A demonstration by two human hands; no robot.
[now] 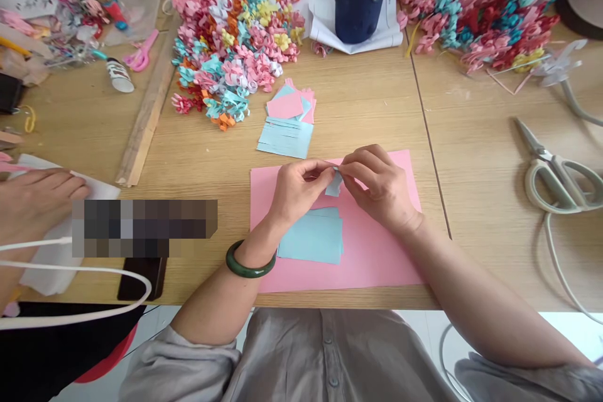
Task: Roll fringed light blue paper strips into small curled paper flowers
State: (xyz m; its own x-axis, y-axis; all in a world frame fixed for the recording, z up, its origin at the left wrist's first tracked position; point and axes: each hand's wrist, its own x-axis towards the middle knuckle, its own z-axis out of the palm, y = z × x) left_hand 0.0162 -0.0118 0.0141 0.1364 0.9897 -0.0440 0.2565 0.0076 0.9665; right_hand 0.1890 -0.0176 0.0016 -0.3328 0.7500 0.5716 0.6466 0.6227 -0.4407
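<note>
Far left, a co-worker's hand lies flat over a white sheet, well apart from the action; then comes the wearer's left hand, a green bangle round its wrist, thumb and fingers pinching the upper left of a small blue paper piece. And here's the heart of it: that piece sits right between the two hands, touching both, so neither is nearer; it hangs from the fingertips toward the wearer's body, its long axis seemingly running that way, though the fingers cover its top. Just below, a blue paper stack lies flat on the pink sheet, long side running left to right, beside the left wrist and so nearer the left hand. Beyond the fingertips, slit blue strips lie on the table. Across to the right hand: its thumb and fingertips grip the piece's upper right, meeting the left's. Farther right, well clear of both, rest the grey scissors.
</note>
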